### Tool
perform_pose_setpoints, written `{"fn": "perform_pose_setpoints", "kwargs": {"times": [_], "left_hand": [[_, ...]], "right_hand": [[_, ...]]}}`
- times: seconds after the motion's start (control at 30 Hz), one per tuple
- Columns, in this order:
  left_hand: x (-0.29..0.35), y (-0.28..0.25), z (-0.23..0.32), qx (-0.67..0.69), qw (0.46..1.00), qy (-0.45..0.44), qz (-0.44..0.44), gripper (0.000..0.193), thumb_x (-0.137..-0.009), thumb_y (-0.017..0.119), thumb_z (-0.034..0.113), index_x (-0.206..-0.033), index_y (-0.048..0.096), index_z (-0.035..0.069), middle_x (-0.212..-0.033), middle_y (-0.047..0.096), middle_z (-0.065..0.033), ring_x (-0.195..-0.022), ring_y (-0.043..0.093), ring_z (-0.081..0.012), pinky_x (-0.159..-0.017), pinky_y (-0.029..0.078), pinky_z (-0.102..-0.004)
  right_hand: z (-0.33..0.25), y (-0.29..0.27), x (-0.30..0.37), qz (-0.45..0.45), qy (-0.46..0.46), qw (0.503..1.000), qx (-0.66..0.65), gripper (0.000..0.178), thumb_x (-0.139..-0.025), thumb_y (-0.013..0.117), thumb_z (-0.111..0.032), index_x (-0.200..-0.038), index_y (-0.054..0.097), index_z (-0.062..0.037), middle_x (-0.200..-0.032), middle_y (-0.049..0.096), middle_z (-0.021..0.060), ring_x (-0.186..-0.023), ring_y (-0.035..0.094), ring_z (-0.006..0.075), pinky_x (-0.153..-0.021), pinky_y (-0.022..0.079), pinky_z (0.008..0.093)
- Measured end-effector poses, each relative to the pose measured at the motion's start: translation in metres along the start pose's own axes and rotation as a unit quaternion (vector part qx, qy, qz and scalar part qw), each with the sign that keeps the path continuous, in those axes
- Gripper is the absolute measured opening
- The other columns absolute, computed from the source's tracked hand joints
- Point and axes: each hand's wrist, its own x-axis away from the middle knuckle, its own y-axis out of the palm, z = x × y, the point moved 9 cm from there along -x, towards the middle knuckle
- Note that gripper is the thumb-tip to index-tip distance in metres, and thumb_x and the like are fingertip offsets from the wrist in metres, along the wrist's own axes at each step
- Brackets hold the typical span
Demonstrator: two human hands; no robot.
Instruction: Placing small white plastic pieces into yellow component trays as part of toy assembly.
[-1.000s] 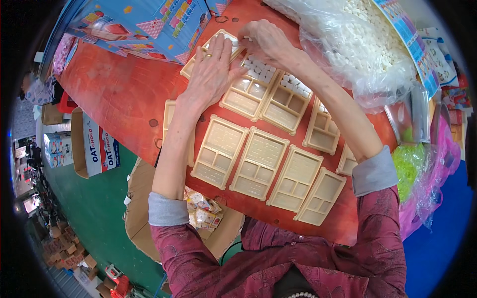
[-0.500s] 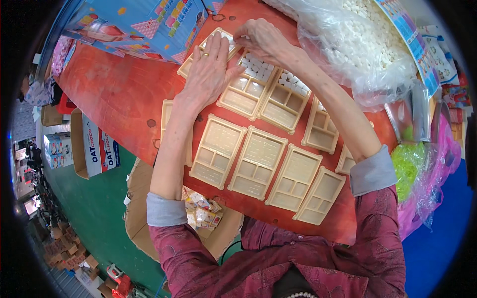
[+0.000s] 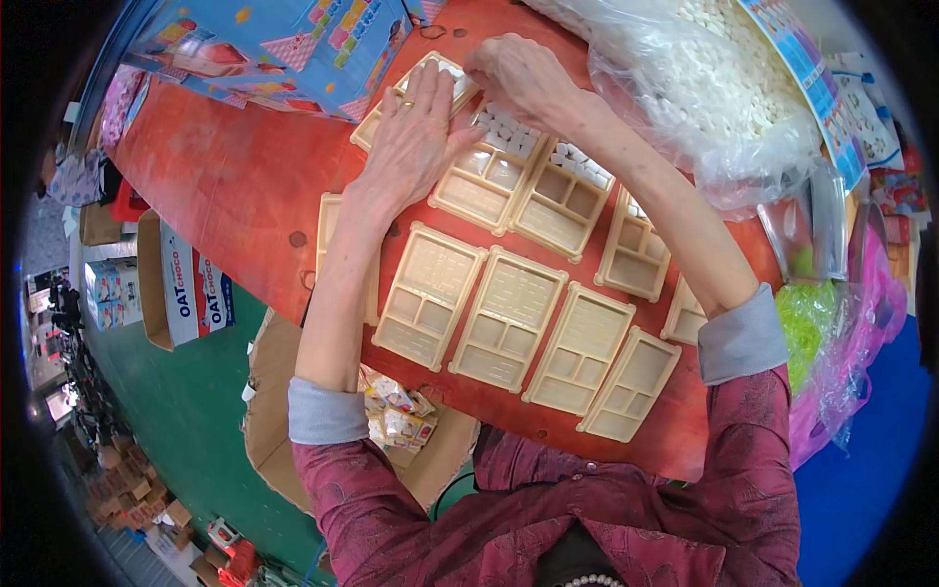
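My left hand (image 3: 416,137) lies with fingers stretched out over a cream compartment tray (image 3: 377,119) at the far left of the back row. White pieces (image 3: 445,80) show in that tray's far compartment. My right hand (image 3: 528,78) is at the same tray's right edge, fingers bent and drawn together; whatever they hold is hidden. Just nearer stand two trays whose far compartments hold small white pellets, one a left tray (image 3: 476,186) and one a right tray (image 3: 560,203). In front, several trays with bare compartments, such as this one (image 3: 509,318), form a slanting row.
A large clear bag of white pellets (image 3: 724,108) lies at the back right. A blue printed carton (image 3: 284,49) stands at the back left. Beyond the right edge are green shreds in plastic (image 3: 807,323). Below the red table (image 3: 225,186), an open cardboard box (image 3: 279,411) holds small packets.
My right hand and forearm have shifted very slightly, with the fingers still by the far-left tray. The left hand stays nearly in place, and the trays look the same.
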Motion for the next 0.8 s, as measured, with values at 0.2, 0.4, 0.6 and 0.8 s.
{"fn": "perform_pose_setpoints", "kwargs": {"times": [0.2, 0.4, 0.6, 0.8], "left_hand": [[0.001, -0.001, -0.001, 0.011, 1.000, -0.007, -0.003, 0.073, -0.089, 0.048, 0.047, -0.136, 0.029, -0.007, -0.145, 0.025, -0.0260, -0.136, 0.023, -0.0356, -0.109, 0.021, -0.0533], [0.004, 0.003, -0.004, -0.010, 0.999, -0.020, -0.024, 0.074, -0.092, 0.044, 0.047, -0.142, 0.021, -0.004, -0.148, 0.021, -0.0219, -0.136, 0.024, -0.0332, -0.111, 0.017, -0.0500], [-0.001, 0.002, 0.000, 0.002, 1.000, -0.016, -0.017, 0.075, -0.092, 0.044, 0.047, -0.142, 0.020, -0.004, -0.148, 0.020, -0.0229, -0.137, 0.023, -0.0337, -0.111, 0.017, -0.0500], [0.004, 0.003, -0.003, -0.009, 1.000, -0.017, -0.022, 0.074, -0.092, 0.043, 0.047, -0.141, 0.022, -0.004, -0.148, 0.021, -0.0235, -0.137, 0.022, -0.0347, -0.111, 0.018, -0.0501]], "right_hand": [[0.003, 0.005, -0.002, -0.002, 0.028, 1.000, -0.013, 0.015, -0.075, 0.061, -0.009, -0.087, 0.068, -0.0027, -0.081, 0.063, 0.0177, -0.077, 0.061, 0.0366, -0.066, 0.048, 0.0441], [-0.003, 0.010, -0.008, -0.012, 0.042, 0.999, -0.011, 0.015, -0.075, 0.063, -0.010, -0.088, 0.068, -0.0029, -0.078, 0.063, 0.0179, -0.078, 0.061, 0.0368, -0.067, 0.048, 0.0443], [0.006, 0.004, -0.012, 0.054, -0.005, 0.998, -0.028, 0.017, -0.077, 0.064, -0.013, -0.090, 0.067, -0.0026, -0.078, 0.063, 0.0182, -0.079, 0.062, 0.0353, -0.068, 0.049, 0.0427], [0.021, 0.007, -0.013, -0.031, 0.083, 0.982, -0.164, 0.018, -0.077, 0.065, -0.015, -0.092, 0.069, -0.0069, -0.087, 0.067, 0.0143, -0.085, 0.065, 0.0331, -0.075, 0.052, 0.0419]]}}
